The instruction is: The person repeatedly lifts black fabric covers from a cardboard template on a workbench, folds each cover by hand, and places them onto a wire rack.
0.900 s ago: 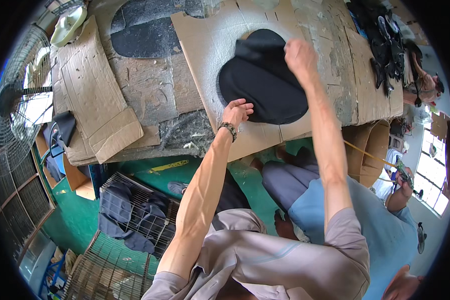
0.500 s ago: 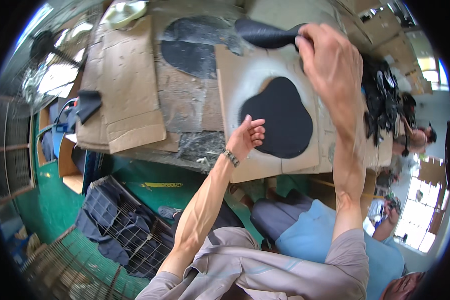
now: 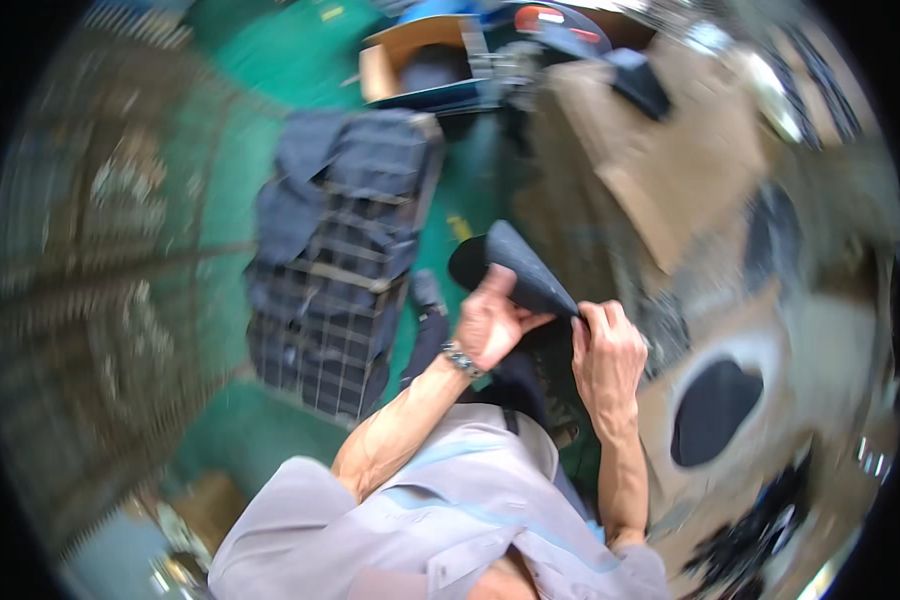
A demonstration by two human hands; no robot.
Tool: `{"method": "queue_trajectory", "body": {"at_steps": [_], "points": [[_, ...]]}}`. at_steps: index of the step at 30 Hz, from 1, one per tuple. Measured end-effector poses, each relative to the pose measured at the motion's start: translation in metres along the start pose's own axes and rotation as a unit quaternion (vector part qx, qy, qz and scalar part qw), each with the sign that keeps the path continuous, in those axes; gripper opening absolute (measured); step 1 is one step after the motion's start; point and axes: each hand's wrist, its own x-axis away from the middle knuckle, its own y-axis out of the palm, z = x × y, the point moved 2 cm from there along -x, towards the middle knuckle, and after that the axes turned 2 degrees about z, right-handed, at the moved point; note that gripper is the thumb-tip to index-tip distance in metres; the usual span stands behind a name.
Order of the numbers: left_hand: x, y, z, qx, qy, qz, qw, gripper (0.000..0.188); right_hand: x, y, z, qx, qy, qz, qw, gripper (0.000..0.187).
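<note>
A dark, flexible sheet piece (image 3: 530,272) is bent into a fold in front of me, off the table's left edge. My left hand (image 3: 490,325), with a banded watch at the wrist, holds its lower side, thumb on top. The tapered right end of the piece is pinched in the fingers of my right hand (image 3: 608,345). To the right of that hand, a black rounded cut-out (image 3: 715,412) lies on cardboard (image 3: 660,415) within a whitish sprayed-looking halo.
On the green floor at left stands a wire rack (image 3: 335,375) with dark sheet pieces (image 3: 370,150) laid on it. Beyond it is an open box (image 3: 378,75). Cardboard (image 3: 705,150) covers the far table, and black strappy items (image 3: 755,535) lie at lower right.
My view has swung left, toward the wire rack. The dark sheet piece has come off the table side in my right hand, and my left hand, empty before, now holds it too.
</note>
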Motion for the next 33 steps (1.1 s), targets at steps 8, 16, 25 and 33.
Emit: {"method": "queue_trajectory", "body": {"at_steps": [8, 16, 25, 33], "points": [[0.107, -0.181, 0.131, 0.077, 0.28, 0.213, 0.933, 0.019, -0.002, 0.179, -0.174, -0.212, -0.049, -0.219, 0.951, 0.023], [0.16, -0.259, 0.277, 0.185, 0.425, 0.276, 0.842, 0.042, -0.028, 0.293, -0.26, -0.432, 0.037, -0.278, 0.857, 0.035], [0.244, -0.42, 0.476, 0.166, 0.611, 0.262, 0.728, 0.043, -0.061, 0.37, -0.278, -0.266, 0.026, -0.355, 0.896, 0.032], [0.253, -0.671, 0.522, 0.242, 0.627, 0.296, 0.678, 0.037, -0.029, 0.438, -0.251, -0.205, 0.031, -0.424, 0.882, 0.031]]}}
